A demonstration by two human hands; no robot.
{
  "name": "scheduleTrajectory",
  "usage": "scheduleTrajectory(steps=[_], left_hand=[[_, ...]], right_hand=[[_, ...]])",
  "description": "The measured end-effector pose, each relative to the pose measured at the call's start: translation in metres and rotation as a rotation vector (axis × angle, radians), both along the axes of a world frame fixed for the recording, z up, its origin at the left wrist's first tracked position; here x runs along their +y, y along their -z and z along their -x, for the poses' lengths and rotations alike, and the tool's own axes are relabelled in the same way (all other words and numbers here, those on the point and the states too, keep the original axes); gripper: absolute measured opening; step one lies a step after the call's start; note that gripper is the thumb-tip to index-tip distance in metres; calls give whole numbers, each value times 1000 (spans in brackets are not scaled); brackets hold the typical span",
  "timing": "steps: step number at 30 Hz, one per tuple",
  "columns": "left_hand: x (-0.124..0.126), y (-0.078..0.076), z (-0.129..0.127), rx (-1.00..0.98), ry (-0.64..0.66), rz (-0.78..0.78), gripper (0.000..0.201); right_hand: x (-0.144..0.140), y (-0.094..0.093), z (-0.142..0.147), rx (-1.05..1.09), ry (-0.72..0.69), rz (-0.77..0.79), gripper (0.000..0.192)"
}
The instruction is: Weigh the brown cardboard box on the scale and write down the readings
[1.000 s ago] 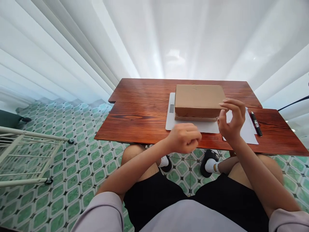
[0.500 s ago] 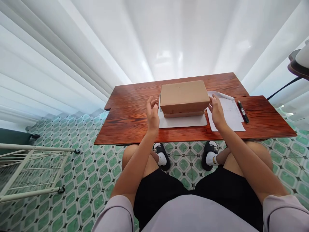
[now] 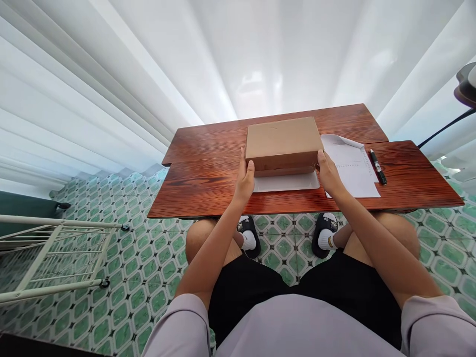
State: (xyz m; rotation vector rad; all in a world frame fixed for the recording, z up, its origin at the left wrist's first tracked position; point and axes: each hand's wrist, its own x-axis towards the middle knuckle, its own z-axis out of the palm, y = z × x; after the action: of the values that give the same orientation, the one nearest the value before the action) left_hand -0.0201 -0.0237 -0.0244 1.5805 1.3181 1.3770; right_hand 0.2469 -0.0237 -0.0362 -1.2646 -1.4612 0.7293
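A closed brown cardboard box rests on a flat white scale in the middle of a reddish wooden table. My left hand presses flat against the box's left end. On the opposite end my right hand presses in the same way. The box sits clamped between both palms, its underside still on the scale.
A white sheet of paper lies right of the box, with a black marker beside it. A white wire rack stands on the green tiled floor at left. White curtains hang behind the table.
Both hands came in from loose positions in front of the box and closed flat on its two ends. The view tilted slightly.
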Motion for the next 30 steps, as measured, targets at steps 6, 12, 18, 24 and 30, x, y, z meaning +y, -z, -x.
scheduleTrajectory(steps=[6, 12, 18, 24, 30], left_hand=[[5, 2, 2, 25, 26, -20, 83], [6, 6, 2, 54, 47, -73, 77], [5, 7, 2, 49, 39, -84, 77], [1, 4, 4, 45, 44, -60, 78], [-2, 2, 10, 51, 53, -85, 77]], right_hand=[[-3, -4, 1, -69, 110, 5, 61], [-1, 1, -4, -167, 152, -45, 69], [0, 2, -6, -232, 153, -89, 68], [0, 2, -6, -214, 191, -85, 69], [1, 4, -5, -209, 168, -78, 70]])
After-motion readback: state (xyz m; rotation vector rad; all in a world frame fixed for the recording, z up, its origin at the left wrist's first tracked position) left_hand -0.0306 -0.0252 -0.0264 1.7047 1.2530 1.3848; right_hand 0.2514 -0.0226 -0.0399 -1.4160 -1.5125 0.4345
